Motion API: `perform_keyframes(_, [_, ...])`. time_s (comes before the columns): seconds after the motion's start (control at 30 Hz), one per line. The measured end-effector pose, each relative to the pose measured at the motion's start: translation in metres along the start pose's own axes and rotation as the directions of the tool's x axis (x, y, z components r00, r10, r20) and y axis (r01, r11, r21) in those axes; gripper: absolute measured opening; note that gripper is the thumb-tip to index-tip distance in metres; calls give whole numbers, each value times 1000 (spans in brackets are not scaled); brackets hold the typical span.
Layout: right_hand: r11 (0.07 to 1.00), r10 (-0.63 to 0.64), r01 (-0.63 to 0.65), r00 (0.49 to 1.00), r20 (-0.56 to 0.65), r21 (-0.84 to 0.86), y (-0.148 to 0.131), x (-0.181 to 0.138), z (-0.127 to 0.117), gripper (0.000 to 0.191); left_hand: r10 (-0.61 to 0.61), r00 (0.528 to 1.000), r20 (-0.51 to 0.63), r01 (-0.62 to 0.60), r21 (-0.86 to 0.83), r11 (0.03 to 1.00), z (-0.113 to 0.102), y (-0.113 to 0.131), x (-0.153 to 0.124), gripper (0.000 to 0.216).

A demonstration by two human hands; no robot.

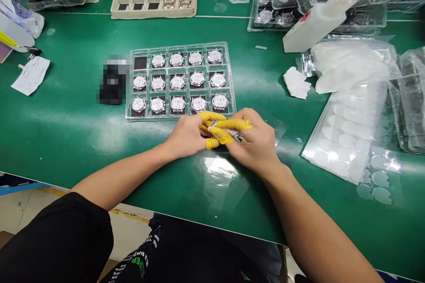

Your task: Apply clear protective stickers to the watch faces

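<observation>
Both hands meet just in front of the near right edge of a clear plastic tray. Yellow finger cots cover several fingertips. My left hand is closed around a small silver part that looks like a watch case, mostly hidden by the fingers. My right hand presses against it from the right, fingers curled; a whitish, shiny bit shows between them, too covered to name. In the tray lie rows of silver watch cases, backs up, on black pads. Its far left cell shows only a black pad.
A beige tray of watch cases stands at the back. A white squeeze bottle leans near stacked clear trays at right. Sheets of round clear film and crumpled white tissue lie right; a pixelated black object is left.
</observation>
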State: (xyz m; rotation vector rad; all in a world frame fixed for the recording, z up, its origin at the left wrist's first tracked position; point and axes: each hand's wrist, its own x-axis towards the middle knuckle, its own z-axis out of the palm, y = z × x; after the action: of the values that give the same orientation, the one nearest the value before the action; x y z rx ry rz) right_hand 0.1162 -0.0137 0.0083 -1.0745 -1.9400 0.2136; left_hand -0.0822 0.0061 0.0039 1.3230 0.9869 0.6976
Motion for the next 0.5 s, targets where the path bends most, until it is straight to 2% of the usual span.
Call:
perform_keyframes(0.1, [998, 19, -22, 999, -48, -57, 1, 1, 0, 8, -5, 999, -40, 4, -23, 1000, 0, 1, 0, 61])
perform_keyframes(0.23, [1000, 0, 0, 1000, 9, 4, -1, 0, 1, 7, 6, 1000, -6, -6, 24, 1000, 1, 4, -1, 55])
perform_keyframes(0.37, [994, 80, -83, 996, -47, -75, -3, -1, 3, 2, 8, 999, -47, -8, 0, 1000, 1, 4, 0, 58])
perform_keyframes(0.5, [995, 96, -96, 995, 33, 6, -1, -2, 4, 5, 10, 1000, -22, -10, 21, 1000, 2, 2, 1, 57])
